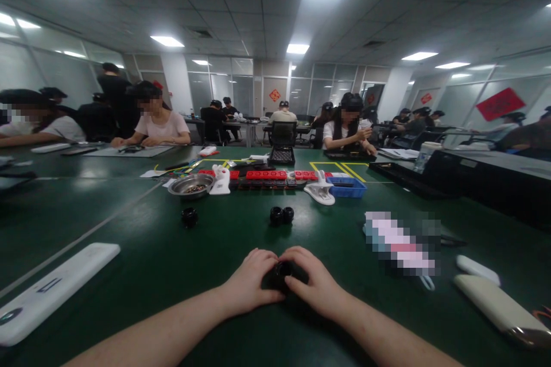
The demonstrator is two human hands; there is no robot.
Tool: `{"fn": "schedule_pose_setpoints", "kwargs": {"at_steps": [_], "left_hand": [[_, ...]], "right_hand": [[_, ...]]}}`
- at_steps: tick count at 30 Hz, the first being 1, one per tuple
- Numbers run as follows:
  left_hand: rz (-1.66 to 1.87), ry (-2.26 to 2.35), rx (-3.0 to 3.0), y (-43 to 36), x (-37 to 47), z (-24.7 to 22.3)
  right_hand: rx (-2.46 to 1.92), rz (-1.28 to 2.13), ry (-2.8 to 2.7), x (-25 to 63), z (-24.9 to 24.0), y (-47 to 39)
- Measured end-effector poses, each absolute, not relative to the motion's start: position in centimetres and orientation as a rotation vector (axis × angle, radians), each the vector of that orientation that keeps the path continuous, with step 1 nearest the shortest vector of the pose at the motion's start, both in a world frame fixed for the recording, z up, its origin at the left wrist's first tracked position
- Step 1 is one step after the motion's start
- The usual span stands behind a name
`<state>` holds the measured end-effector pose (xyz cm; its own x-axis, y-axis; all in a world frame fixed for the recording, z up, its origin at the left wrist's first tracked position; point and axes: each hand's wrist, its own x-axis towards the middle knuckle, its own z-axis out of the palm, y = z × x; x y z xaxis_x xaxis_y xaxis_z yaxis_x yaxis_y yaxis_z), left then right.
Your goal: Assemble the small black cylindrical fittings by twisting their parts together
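My left hand (253,278) and my right hand (313,282) meet low over the green table, both closed around a small black ring-shaped part (284,269). A dark round opening shows on its top, while its sides are mostly hidden by my fingers. Beyond my hands stand two similar black round parts (281,215), close together. Another black round part (189,217) sits farther left by itself.
A steel bowl (191,186) of small pieces, white clamps (319,188), red blocks (266,175) and a blue tray (346,186) line the far side. A long white device (60,292) lies left; a beige case (499,307) lies right. Other people sit around.
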<state>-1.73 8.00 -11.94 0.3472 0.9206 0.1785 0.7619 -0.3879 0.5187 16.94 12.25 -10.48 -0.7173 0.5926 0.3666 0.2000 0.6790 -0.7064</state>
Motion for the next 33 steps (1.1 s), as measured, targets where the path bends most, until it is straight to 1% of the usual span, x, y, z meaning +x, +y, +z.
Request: {"fn": "schedule_pose_setpoints", "kwargs": {"at_steps": [2,9,12,16,20,25,30,33], "left_hand": [[0.629,1.484,2.264,7.96,-1.75,-11.82],[0.642,1.472,2.24,7.97,-1.7,-11.72],[0.636,1.48,2.233,8.01,-1.79,-11.76],[0.628,1.476,2.241,7.97,-1.85,-11.86],[0.645,1.478,2.263,7.97,-1.69,-12.11],[0.657,1.484,2.274,7.96,-1.65,-12.24],[0.622,1.486,2.263,7.95,-1.75,-11.95],[0.635,1.473,2.255,7.97,-1.7,-11.79]], "right_hand": [[-0.572,0.907,-2.304,17.04,-10.67,12.34],[-0.757,0.884,-2.246,16.82,-11.0,12.42],[-0.684,0.861,-2.273,16.8,-10.78,12.55],[-0.536,0.93,-2.3,17.09,-10.98,12.78],[-0.635,0.952,-2.262,17.21,-11.49,12.67],[-0.736,0.869,-2.255,16.89,-11.13,12.31],[-0.568,0.896,-2.305,16.92,-10.73,12.28],[-0.577,0.938,-2.281,17.02,-10.9,12.21]]}}
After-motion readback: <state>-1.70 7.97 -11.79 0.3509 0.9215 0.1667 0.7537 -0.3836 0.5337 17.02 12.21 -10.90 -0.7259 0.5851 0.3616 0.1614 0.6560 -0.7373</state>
